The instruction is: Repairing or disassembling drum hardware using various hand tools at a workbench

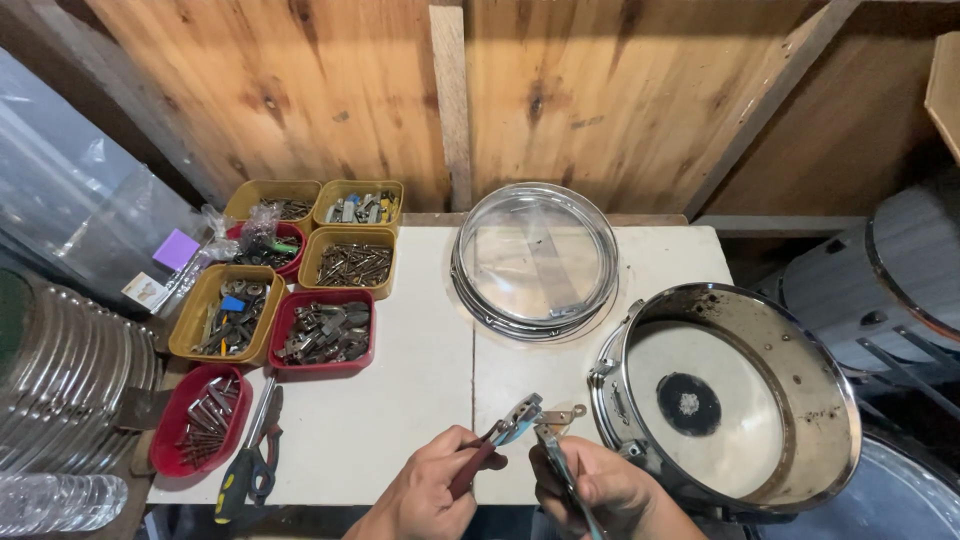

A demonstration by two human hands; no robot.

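Partly cropped, left hand (430, 495) gripping pliers (495, 445)

Not much packaging here: a small purple square card (176, 249) sits at middle left of the frame, a little white label with a printed picture (144, 290) just below it, and clear plastic bags (240, 232) crumpled beside them.

Yellow & red trays (345, 265) w/ hardware, drum hoop w/ clear head (535, 260), screwdriver (240, 470), snare shell (730, 395), white table (400, 420), wood wall (300, 90)
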